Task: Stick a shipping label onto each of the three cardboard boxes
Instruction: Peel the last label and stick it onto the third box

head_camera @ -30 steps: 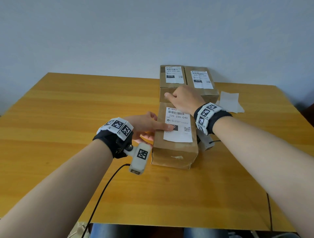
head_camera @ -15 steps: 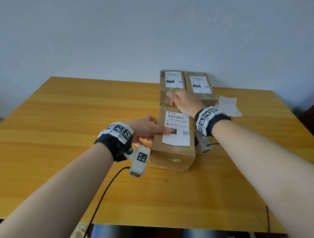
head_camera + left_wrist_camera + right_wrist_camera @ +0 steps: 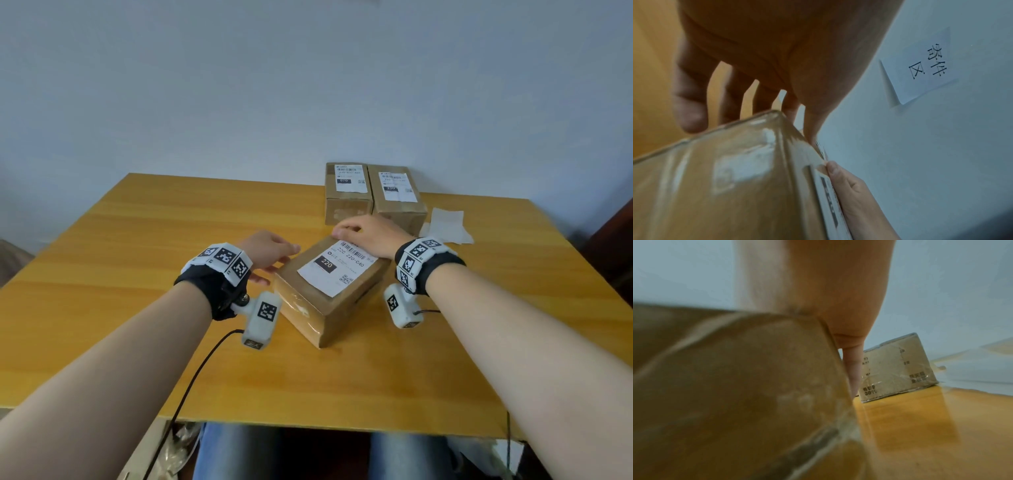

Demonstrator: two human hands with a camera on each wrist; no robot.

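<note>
Turned askew now: brown cardboard box [image 3: 301, 315], right hand [image 3: 366, 236] hooked over upper corner, left hand [image 3: 270, 250] flat against side. Probably light, stiff; grip sides.

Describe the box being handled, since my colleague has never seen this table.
On the wooden table, two labelled boxes stand together at the far edge. The third box lies nearer, between the left hand and right hand. It alone sits turned at an angle.

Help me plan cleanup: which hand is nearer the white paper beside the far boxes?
Right. The right hand holds the far end of the near box, close to the paper; the left hand touches its left side, farther.
</note>
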